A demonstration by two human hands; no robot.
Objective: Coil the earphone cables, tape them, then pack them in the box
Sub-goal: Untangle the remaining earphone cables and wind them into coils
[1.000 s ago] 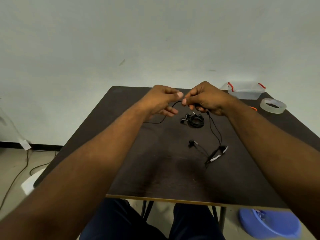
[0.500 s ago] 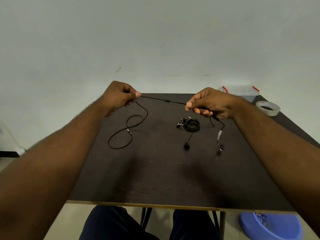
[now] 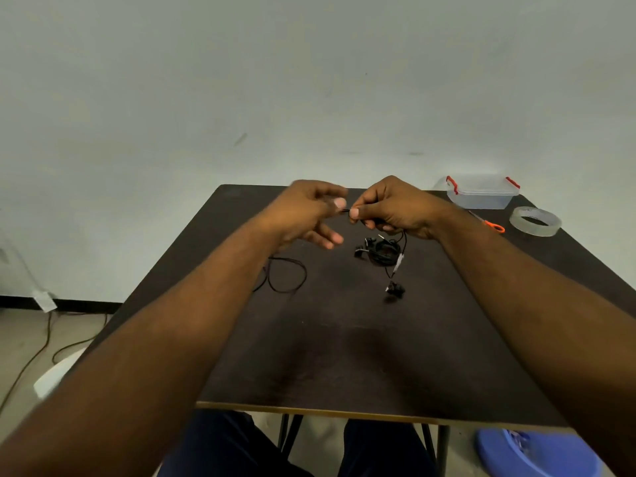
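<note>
Above the dark table [image 3: 344, 356] my left hand [image 3: 306, 215] and my right hand [image 3: 395, 208] meet, both pinching a black earphone cable [image 3: 289, 273] between thumb and fingers. Its free end lies looped on the table to the left. Its earbuds [image 3: 395, 288] dangle below my right hand. A second earphone set [image 3: 378, 251], coiled into a small bundle, lies on the table under my right hand. The clear box [image 3: 481, 194] with red clips stands at the far right corner, and a roll of clear tape [image 3: 535, 221] lies beside it.
Orange-handled scissors [image 3: 494, 226] lie between the box and my right wrist. A blue plastic item [image 3: 537, 452] sits on the floor at the lower right. Cables run over the floor at the left. A pale wall stands behind the table.
My left hand, held far out to the left with the cable stretched half a second ago, has swung back to meet my right hand. The earbuds have shifted slightly.
</note>
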